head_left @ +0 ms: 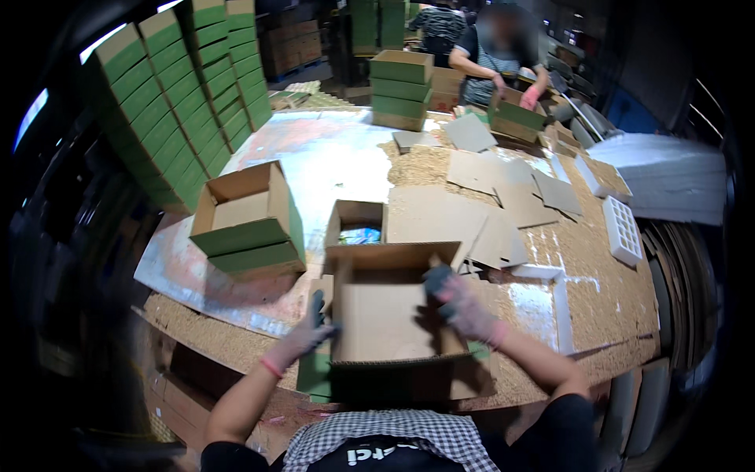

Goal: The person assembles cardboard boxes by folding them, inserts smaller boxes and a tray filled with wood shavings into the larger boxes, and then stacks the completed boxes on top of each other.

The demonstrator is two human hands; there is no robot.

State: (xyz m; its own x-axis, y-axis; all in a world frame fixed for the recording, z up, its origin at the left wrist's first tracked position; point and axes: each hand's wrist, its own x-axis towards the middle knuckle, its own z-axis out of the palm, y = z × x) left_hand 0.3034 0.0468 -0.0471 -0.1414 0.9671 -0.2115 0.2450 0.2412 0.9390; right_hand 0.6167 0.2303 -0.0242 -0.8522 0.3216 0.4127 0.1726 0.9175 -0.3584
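Observation:
An open cardboard box [389, 315], brown inside and green outside, stands upright in front of me at the table's near edge. My left hand [308, 330], in a pale glove with dark fingertips, is at the box's left wall, fingers apart. My right hand [462, 305], gloved the same way, has its fingers bent over the right wall's upper edge; they are slightly blurred. The bare inner bottom of the box shows between my hands. Just beyond it, a smaller opening of cardboard [355, 212] holds something blue and shiny [360, 236].
Two stacked green boxes [248, 228] stand to the left, before tall stacks of green boxes [157, 102]. Another stack [401, 90] is at the far edge. Cardboard sheets [503, 189] and a white gridded tray [622, 230] lie right. Across the table a person [499, 67] handles a box [515, 116].

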